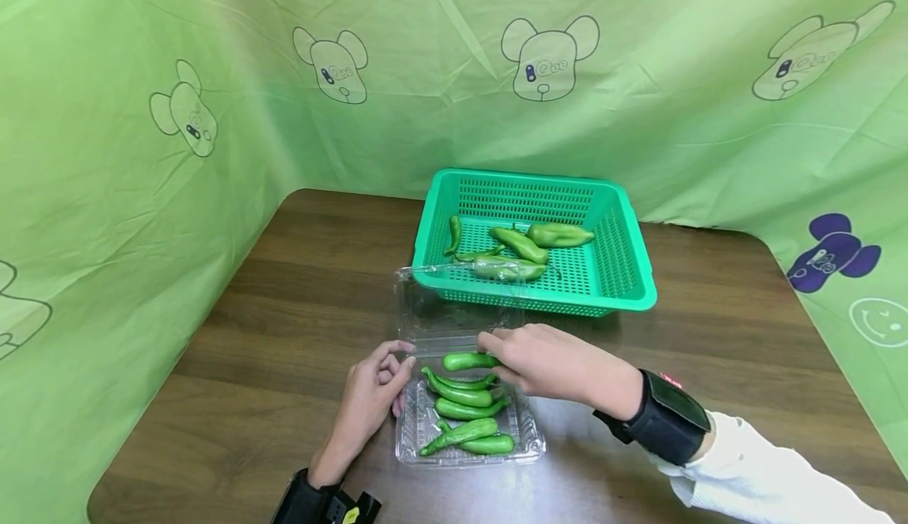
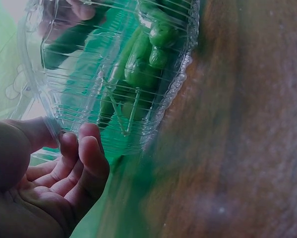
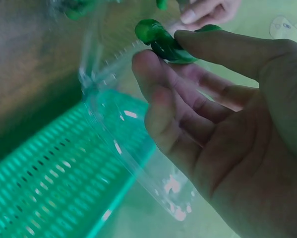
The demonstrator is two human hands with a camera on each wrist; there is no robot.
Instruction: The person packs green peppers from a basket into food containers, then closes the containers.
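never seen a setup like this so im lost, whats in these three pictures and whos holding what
No machine here: a person works with two bare hands, wearing a camera on the head and one on each wrist. The wide picture is the head view; the two close, blurry ones are from the wrists. On the brown table stand a green basket with peppers in it and an open clear plastic box holding several green peppers. The right hand pinches one pepper over the box, seen close in the right wrist view. The left hand touches the box's left edge.
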